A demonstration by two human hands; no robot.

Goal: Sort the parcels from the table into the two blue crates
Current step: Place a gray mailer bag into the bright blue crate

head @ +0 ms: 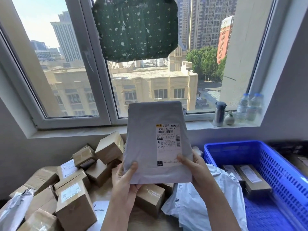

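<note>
Sorting in progress: a person holds a grey parcel upright at the centre of the frame, its shipping label facing the camera. The left hand grips the lower left corner, thumb across the front and fingers behind; the right hand grips the lower right edge, thumb on the foot of the label; the parcel rises above both hands. One blue crate sits at the lower right, near the right hand, with long cardboard boxes inside; the second crate is out of view. Reading the label appears to be the step in hand; done well, it means keeping thumbs off the print, holding the soft bag flat, and choosing the crate before letting go. Brown cartons crowd the lower left.
</note>
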